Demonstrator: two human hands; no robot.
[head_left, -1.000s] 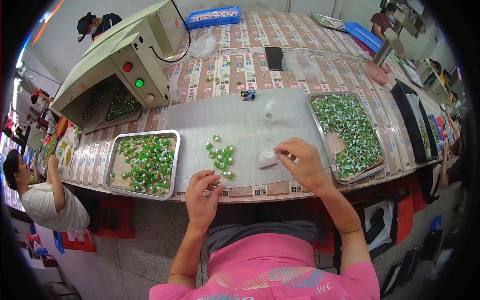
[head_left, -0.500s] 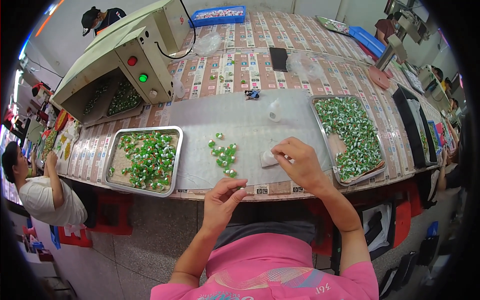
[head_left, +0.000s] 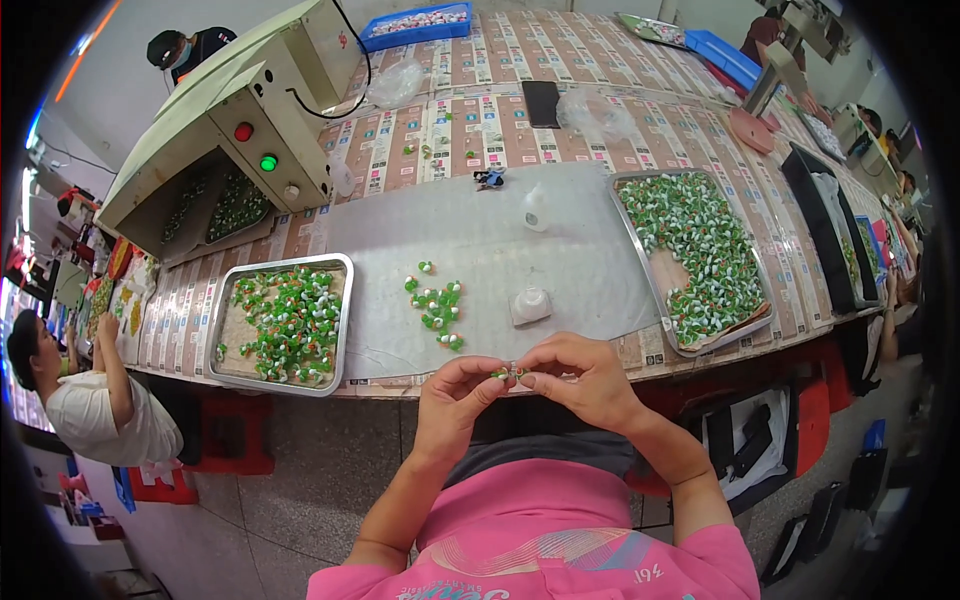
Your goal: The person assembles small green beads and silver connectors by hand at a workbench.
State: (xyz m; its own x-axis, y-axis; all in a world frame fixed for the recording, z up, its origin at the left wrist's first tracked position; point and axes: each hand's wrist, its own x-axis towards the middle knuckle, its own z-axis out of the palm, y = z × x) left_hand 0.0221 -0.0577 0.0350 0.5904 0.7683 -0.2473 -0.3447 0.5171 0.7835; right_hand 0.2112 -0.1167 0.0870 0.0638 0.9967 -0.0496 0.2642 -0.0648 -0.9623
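My left hand (head_left: 452,400) pinches a small green-and-white piece (head_left: 499,374) between thumb and fingertips, just past the table's near edge. The fingertips of my right hand (head_left: 585,378) are closed right beside it; whatever they hold is too small to make out. On the white sheet (head_left: 400,225) ahead lies a loose cluster of similar green-and-white pieces (head_left: 438,305). A small white holder (head_left: 531,305) sits to the right of that cluster. Farther back stands a white squeeze bottle (head_left: 536,212).
Metal trays of green-and-white pieces flank the sheet, one left (head_left: 345,320) and one right (head_left: 640,255). A cream-coloured machine (head_left: 290,125) with red and green buttons stands back left. A dark flat object (head_left: 541,104) lies farther back. A person (head_left: 105,400) sits at left.
My right hand has moved left and nearer, from the white holder to my left hand. The left hand has shifted slightly right. The whole view has shifted a little.
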